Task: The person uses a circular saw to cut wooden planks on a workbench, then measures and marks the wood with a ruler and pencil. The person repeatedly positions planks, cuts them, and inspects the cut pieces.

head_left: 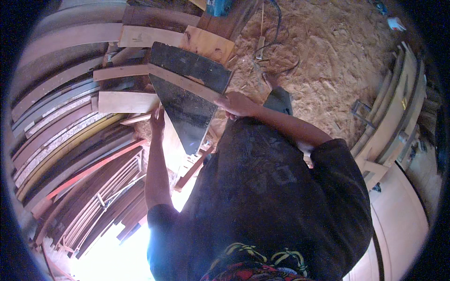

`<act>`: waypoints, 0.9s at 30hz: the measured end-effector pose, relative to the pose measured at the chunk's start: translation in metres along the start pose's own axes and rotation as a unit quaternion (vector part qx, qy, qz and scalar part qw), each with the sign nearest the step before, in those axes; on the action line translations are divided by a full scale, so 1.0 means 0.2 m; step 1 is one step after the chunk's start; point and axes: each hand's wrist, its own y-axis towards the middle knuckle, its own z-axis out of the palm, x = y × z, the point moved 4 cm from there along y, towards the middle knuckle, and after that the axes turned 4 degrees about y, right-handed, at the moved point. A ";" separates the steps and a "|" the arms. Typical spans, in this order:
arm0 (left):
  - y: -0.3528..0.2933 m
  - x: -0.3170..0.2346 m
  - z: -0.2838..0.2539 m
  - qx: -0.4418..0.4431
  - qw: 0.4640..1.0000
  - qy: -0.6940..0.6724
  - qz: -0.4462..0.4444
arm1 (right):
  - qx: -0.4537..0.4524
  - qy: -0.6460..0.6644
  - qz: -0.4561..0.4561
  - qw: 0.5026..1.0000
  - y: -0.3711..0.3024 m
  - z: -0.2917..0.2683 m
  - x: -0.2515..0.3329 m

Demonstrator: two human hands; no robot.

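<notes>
A long narrow wooden strip [185, 84] lies across a black board [192, 112] with slanted edges. My right hand [240, 104] is closed around the strip's near right end, fingers curled over it. At the left, my left hand [158, 121] is raised to the right end of a short pale wooden board [127, 102], its fingers gripping that corner. Part of the black board shows beyond the strip, beside a light wooden block [207, 43]. The undersides of both grips are hidden.
Stacked planks [61, 112] and a red bar [98, 168] fill the left side. A blue power tool [218, 7] sits at the top, near a dark cord [280, 23]. Sawdust [323, 61] covers the floor; curved wooden pieces [393, 98] lie at right.
</notes>
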 end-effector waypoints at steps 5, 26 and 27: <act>0.05 0.02 0.05 -0.007 1.000 0.021 -0.012 | -0.074 -0.039 0.001 0.996 0.06 0.02 -0.03; 0.13 -0.11 0.04 -0.030 0.993 -0.101 -0.055 | -0.209 -0.015 -0.205 0.956 0.02 -0.07 0.21; 0.14 -0.10 0.04 -0.037 0.992 -0.104 -0.054 | -0.203 -0.008 -0.204 0.958 0.02 -0.08 0.22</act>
